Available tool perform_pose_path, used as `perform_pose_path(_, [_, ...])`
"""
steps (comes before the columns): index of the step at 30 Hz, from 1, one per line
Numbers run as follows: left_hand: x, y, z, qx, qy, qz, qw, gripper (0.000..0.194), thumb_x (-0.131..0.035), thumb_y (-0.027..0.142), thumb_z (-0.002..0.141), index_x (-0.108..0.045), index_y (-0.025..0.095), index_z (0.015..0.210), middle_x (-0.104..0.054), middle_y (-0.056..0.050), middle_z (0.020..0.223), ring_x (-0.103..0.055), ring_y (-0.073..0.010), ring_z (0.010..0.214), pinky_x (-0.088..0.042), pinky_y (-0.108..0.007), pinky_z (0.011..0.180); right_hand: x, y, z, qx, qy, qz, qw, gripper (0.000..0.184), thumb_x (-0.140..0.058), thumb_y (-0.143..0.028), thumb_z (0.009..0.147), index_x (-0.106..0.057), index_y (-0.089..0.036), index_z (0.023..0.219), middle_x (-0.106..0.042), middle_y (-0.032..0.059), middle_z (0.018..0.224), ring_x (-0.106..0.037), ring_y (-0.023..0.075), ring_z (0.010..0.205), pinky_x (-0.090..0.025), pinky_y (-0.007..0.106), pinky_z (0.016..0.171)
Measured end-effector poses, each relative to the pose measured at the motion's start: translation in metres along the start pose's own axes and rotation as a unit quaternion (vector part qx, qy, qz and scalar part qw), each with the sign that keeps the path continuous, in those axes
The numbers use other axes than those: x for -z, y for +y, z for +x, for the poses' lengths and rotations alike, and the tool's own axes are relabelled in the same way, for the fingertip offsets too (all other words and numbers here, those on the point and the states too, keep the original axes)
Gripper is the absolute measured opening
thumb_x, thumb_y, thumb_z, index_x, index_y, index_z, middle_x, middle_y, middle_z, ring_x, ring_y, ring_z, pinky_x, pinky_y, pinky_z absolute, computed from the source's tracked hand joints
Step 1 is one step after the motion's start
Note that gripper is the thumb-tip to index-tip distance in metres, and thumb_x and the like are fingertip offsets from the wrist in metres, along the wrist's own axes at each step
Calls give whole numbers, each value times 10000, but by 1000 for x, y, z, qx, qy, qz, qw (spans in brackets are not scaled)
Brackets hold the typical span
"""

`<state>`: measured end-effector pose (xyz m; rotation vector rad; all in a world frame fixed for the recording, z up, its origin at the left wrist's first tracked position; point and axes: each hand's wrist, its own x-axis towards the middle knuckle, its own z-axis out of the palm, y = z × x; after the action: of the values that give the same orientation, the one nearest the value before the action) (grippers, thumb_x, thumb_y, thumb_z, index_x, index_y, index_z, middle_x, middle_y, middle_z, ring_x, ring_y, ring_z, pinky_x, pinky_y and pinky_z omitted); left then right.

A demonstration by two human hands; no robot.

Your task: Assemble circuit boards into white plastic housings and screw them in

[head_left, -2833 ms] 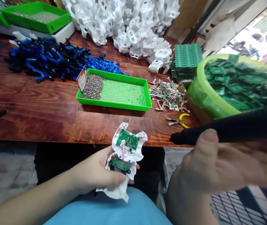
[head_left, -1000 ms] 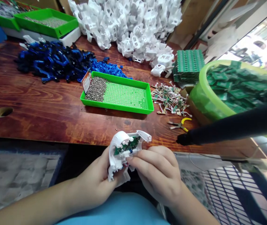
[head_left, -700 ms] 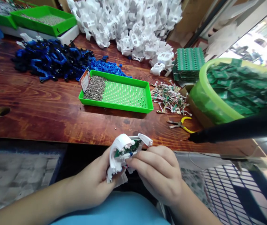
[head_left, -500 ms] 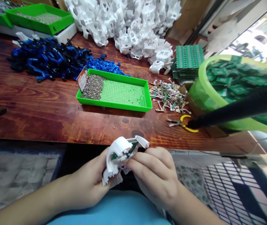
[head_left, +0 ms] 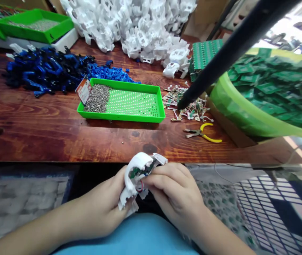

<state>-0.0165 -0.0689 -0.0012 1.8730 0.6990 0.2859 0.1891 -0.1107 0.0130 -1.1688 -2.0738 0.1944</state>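
My left hand (head_left: 108,203) is closed around a white plastic shell (head_left: 136,170), held just in front of the table's near edge, above a blue-clothed lap. Inside the curved shell a green circuit board (head_left: 134,173) shows, along with a thin red wire (head_left: 141,185). My right hand (head_left: 176,193) reaches the shell's right side, its fingers pinched together inside the opening by the wire. What those fingertips grip is hidden behind them.
Beyond lies a green tray (head_left: 121,117) of small screws. Yellow-handled pliers (head_left: 203,134) rest right, near loose wired boards (head_left: 193,111) and a tub (head_left: 220,95) of green boards. A black pole (head_left: 227,53) crosses the upper right. Blue parts (head_left: 47,67) and white shells (head_left: 151,32) are heaped behind.
The view has shifted slightly, and the black pole now slants more steeply across the upper right. In my hands the shell has turned a little, showing more of the red wire.
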Motion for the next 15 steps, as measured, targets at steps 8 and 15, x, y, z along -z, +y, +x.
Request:
perform_pose_path(8, [10,15,27,157,-209,-198,945,752,-638,118,698,-389,266,1391,-670,-4,1097,-626,-238,989,-532,-307,825,49,20,-30,-38,-75,-21,996,354,-556,-109,861,-561,-175,1209,-590,81,1201,-514,157,1144,-407,305,1013])
perform_pose_path(15, [7,30,80,201,-308,-200,908,515,-690,218,694,-609,274,1199,-723,7,990,-667,-249,967,-538,-320,839,57,16,-48,-30,-200,-30,979,768,-648,-449,808,-361,-68,1409,-416,180,1437,-391,290,1313,-338,387,1108])
